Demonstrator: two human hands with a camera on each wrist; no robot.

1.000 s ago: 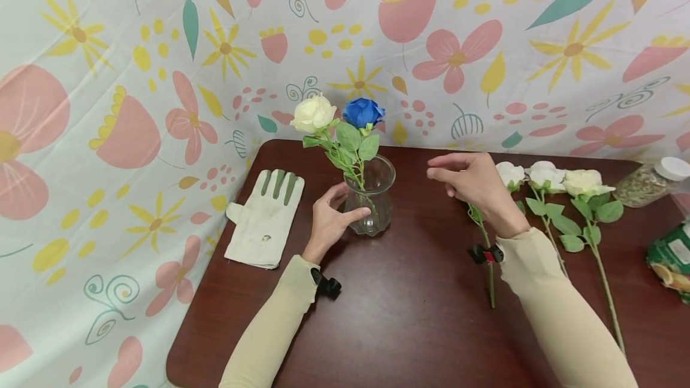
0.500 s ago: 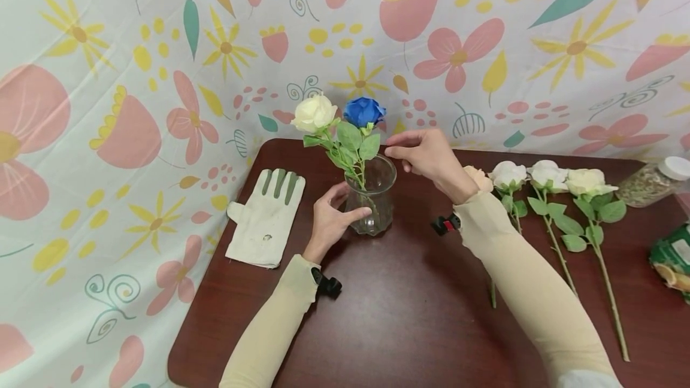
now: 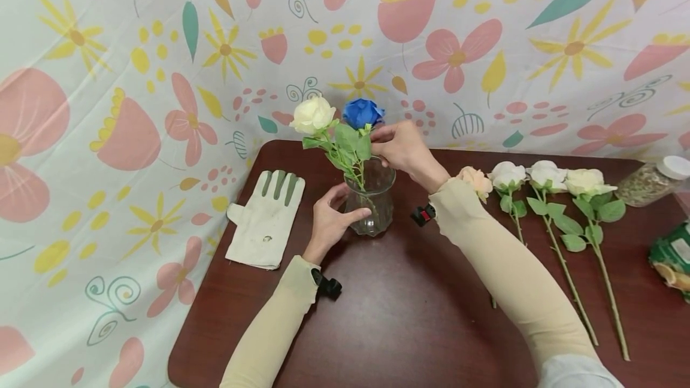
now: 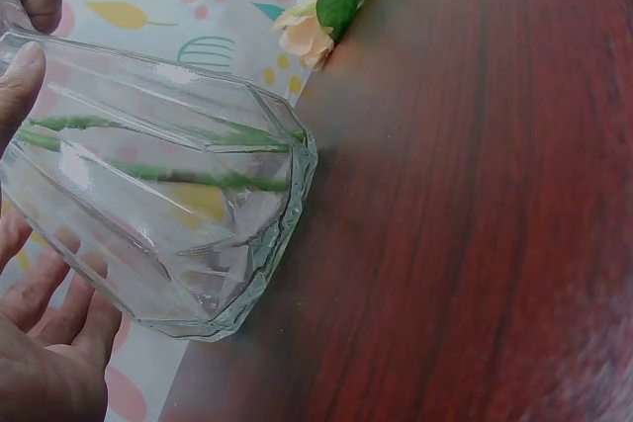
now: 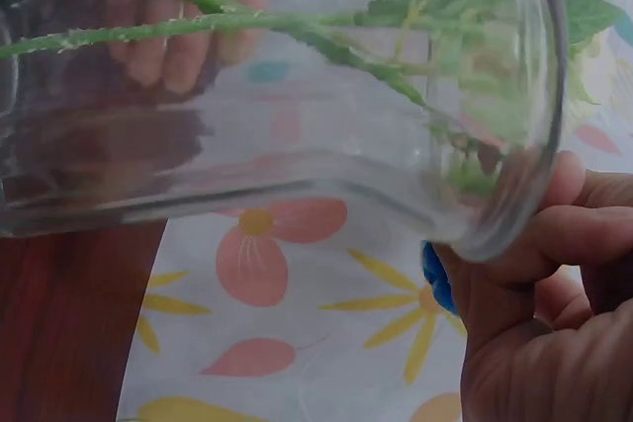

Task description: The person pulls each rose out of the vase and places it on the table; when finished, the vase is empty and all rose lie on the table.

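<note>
My left hand (image 3: 335,220) grips the side of a clear glass vase (image 3: 380,217) standing on the table, thumb across its front. Two roses lean in the vase, a cream-white rose (image 3: 314,114) and a blue rose (image 3: 363,114), their green stems (image 4: 148,173) showing through the glass. At the rim, my right hand (image 3: 406,151) has its bent fingers right at the green leaves (image 3: 353,142) below the blue bloom. In the right wrist view that hand (image 5: 554,294) sits beside the vase mouth (image 5: 524,214). I cannot tell whether its fingertips, partly hidden, pinch the blue rose.
A white work glove (image 3: 265,220) lies left of the vase. On the right lie a peach rose (image 3: 474,181) and several white or cream roses (image 3: 547,175). Beyond them are a white-lidded jar (image 3: 649,183) and a green package (image 3: 671,256). A flower-print cloth (image 3: 453,35) hangs behind the table.
My right hand has moved left from beside the loose roses to the vase rim and the blue rose's leaves. My left hand and the vase have stayed put.
</note>
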